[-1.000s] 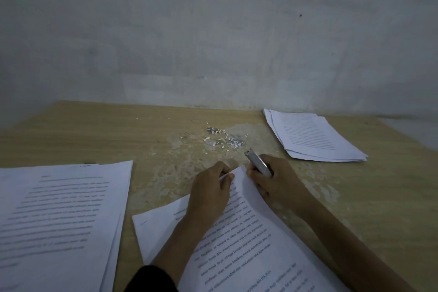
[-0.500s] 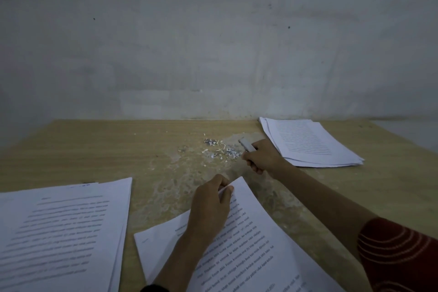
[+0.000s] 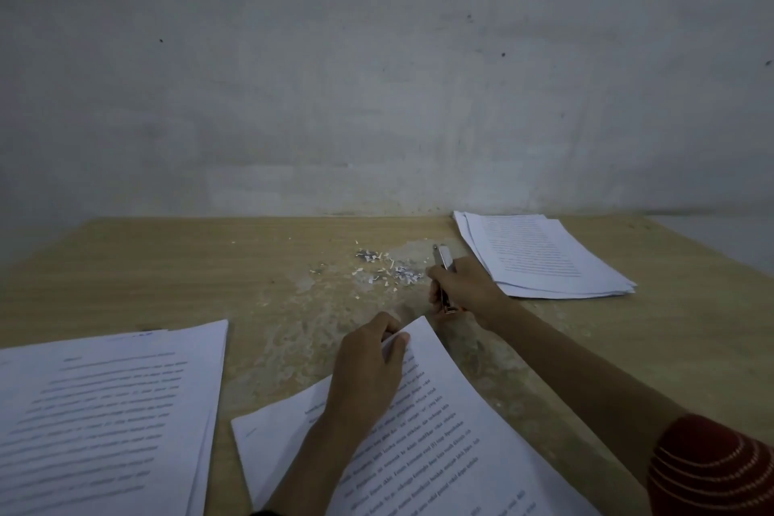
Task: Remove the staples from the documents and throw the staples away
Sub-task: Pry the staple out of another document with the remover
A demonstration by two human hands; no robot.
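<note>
A printed document [image 3: 435, 432] lies slanted on the wooden table [image 3: 176, 264] in front of me. My left hand [image 3: 368, 369] pinches its raised top corner. My right hand [image 3: 465, 291] grips a small metal staple remover [image 3: 445, 264] just right of a scatter of pulled staples and paper bits [image 3: 385, 268] in the middle of the table. The remover's far tip points away from me and sits close to the pile's right edge.
A thick stack of printed sheets [image 3: 100, 423] lies at the near left. Another stack of papers [image 3: 540, 251] rests at the far right by the grey wall [image 3: 377, 75]. The table's right edge runs diagonally past that stack.
My right hand left the document's corner and carried the staple remover forward to the staple pile. My left hand kept its pinch on the corner.
</note>
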